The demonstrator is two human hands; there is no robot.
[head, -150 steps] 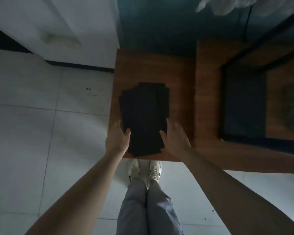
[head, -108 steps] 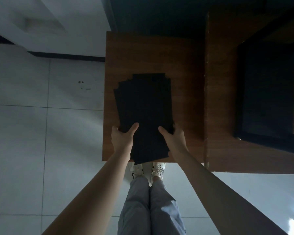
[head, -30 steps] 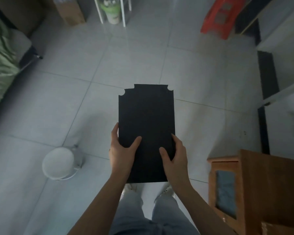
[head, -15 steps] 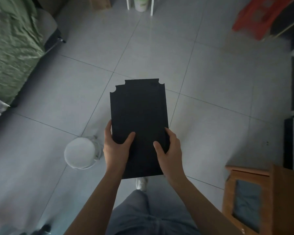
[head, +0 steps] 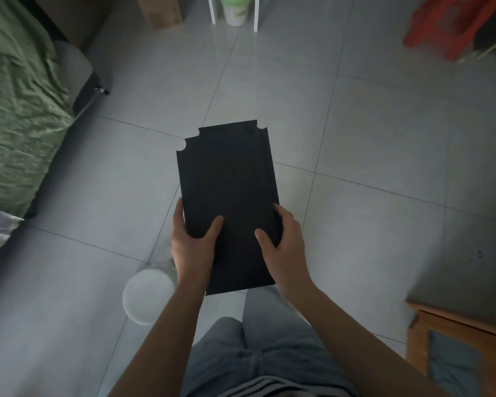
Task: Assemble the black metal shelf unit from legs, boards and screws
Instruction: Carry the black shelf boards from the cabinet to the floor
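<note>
A grey tiled floor (head: pixel 370 138) fills the view, with a bed under a green cover (head: pixel 15 110) along the left and a wooden cabinet (head: pixel 458 345) at lower right. A red stool (head: pixel 447 24) stands far right. Black boards (head: pixel 226 196), stacked with notched corners, are held flat above the floor. A white bin (head: pixel 146 296) sits below-left. The left hand (head: pixel 192 247) and right hand (head: pixel 284 247) grip the stack's near sides, thumbs on top.
</note>
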